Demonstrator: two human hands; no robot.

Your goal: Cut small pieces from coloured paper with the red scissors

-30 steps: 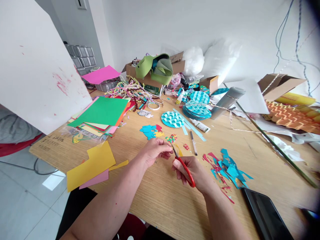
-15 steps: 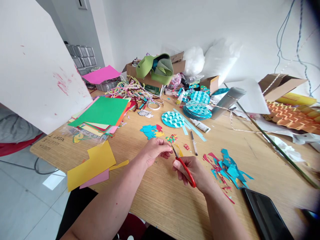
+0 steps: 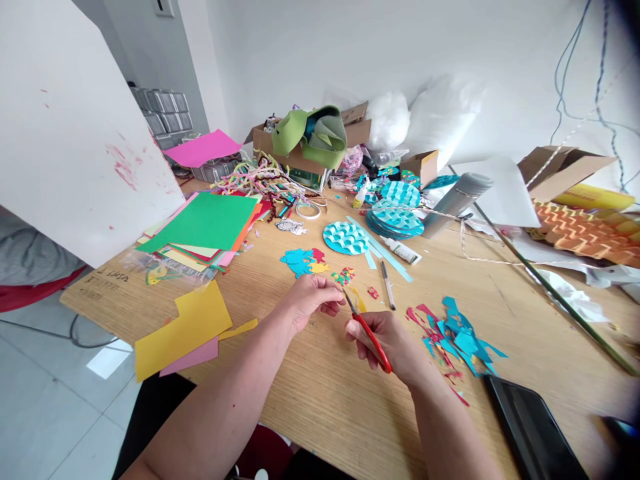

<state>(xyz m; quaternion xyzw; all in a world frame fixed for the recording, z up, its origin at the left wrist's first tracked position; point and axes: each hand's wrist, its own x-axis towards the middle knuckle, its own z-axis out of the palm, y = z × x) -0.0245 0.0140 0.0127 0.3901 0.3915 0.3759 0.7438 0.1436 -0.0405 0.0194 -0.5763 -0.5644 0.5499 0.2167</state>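
My right hand (image 3: 393,347) grips red-handled scissors (image 3: 370,337) above the wooden table (image 3: 325,400), blades pointing up and left toward my other hand. My left hand (image 3: 310,300) is closed in a pinch on a tiny paper piece right at the blade tips; the piece is too small to name. A scrap of yellow paper (image 3: 357,298) lies just beyond the blades. Blue, red and yellow paper cut-outs (image 3: 303,261) lie a little farther back.
Blue and red paper scraps (image 3: 453,337) lie right of my hands, yellow and pink sheets (image 3: 185,330) to the left. A stack of coloured paper (image 3: 203,230), a pen (image 3: 387,285), blue scalloped discs (image 3: 345,239), cardboard boxes and a dark tablet (image 3: 530,430) crowd the table.
Almost nothing moved. Both hands stay together at the same spot, with the scissors shifting only slightly at the pinched piece.
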